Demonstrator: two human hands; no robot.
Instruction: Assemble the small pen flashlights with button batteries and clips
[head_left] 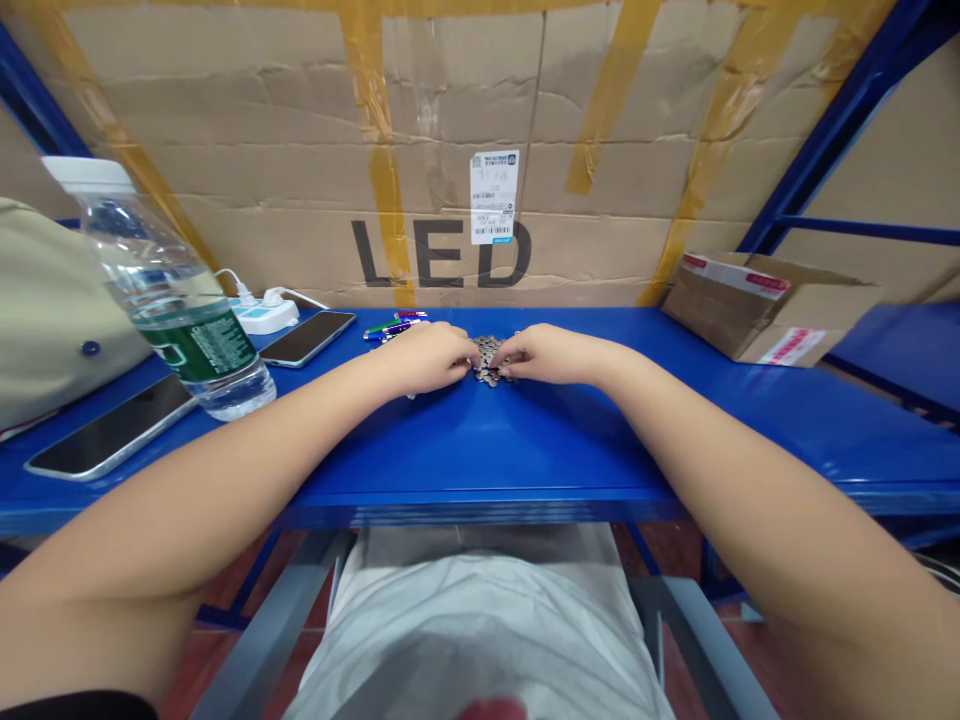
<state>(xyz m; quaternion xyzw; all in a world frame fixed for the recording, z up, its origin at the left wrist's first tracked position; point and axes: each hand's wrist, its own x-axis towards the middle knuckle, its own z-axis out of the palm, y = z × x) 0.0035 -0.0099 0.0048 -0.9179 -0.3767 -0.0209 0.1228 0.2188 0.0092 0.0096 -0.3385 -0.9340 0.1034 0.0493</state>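
A small heap of round, silvery-brown pieces, coin-like but too small to name surely, lies on the blue tabletop between my hands. My left hand is at the heap's left edge, fingers curled together and thumb tucked in. From the right, my right hand reaches in with thumb and fingertips pinched down among the pieces. Whatever either hand pinches is too small to make out. Just behind my left hand lie several coloured pens, partly covered by it.
At left stand a water bottle with a white cap, two phones lying flat, a white power strip and a pale bag. An open cardboard box sits at right. A large taped carton backs the table.
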